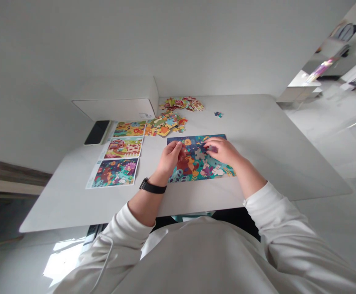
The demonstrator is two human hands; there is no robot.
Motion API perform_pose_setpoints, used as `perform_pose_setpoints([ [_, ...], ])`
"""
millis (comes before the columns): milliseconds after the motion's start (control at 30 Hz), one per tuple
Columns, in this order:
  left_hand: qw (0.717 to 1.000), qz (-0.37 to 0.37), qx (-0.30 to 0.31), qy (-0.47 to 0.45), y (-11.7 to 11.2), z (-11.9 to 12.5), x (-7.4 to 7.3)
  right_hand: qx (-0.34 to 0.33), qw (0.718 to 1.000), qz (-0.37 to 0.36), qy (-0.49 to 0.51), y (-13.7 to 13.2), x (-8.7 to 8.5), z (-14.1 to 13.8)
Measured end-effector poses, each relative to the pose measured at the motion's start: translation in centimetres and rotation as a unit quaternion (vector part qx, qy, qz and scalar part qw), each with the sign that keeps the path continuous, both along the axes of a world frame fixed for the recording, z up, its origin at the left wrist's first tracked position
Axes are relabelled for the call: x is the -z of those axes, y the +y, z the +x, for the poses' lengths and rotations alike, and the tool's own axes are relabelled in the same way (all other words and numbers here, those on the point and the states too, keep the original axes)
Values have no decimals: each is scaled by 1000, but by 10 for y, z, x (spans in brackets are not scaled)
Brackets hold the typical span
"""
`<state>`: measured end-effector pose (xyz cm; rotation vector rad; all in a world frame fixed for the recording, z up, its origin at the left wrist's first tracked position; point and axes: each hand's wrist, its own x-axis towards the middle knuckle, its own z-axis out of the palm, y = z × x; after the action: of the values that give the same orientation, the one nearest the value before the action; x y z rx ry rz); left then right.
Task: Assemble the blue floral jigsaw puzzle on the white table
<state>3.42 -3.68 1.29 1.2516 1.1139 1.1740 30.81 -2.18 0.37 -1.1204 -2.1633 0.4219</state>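
A nearly filled jigsaw puzzle (193, 173) of a dark forest with animals lies flat before me. Near its middle a grey gap (200, 154) shows in the picture. My left hand (169, 156), with a black band on the wrist, is over the puzzle's left side. Its thumb and fingers are closed together, and whatever they may hold is hidden. Over the upper right of the puzzle, just beside the gap, my right hand (223, 151) pinches a purplish puzzle piece (213, 149) between thumb and fingers.
One loose piece (218, 114) lies beyond the puzzle. Heaps of yellow pieces (167, 123) and red pieces (193, 103) sit behind, near a white box (116, 108). Three picture sheets (123, 148) and a phone (98, 132) lie on the left of the white table (276, 155).
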Motion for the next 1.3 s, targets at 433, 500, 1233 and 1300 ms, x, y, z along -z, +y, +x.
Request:
perform_pose_setpoints([
  [433, 999, -13, 35, -31, -1, 1, 3, -59, 996, -17, -65, 0, 3, -1],
  [500, 999, -17, 37, -30, -1, 1, 3, -59, 996, -16, -72, 0, 5, -1],
  [1233, 993, 25, 71, 87, 1, 3, 18, -50, 993, -18, -106, 1, 9, -5],
  [1300, 992, 28, 73, 96, 1, 2, 19, -52, 994, -20, -91, 1, 7, -5],
])
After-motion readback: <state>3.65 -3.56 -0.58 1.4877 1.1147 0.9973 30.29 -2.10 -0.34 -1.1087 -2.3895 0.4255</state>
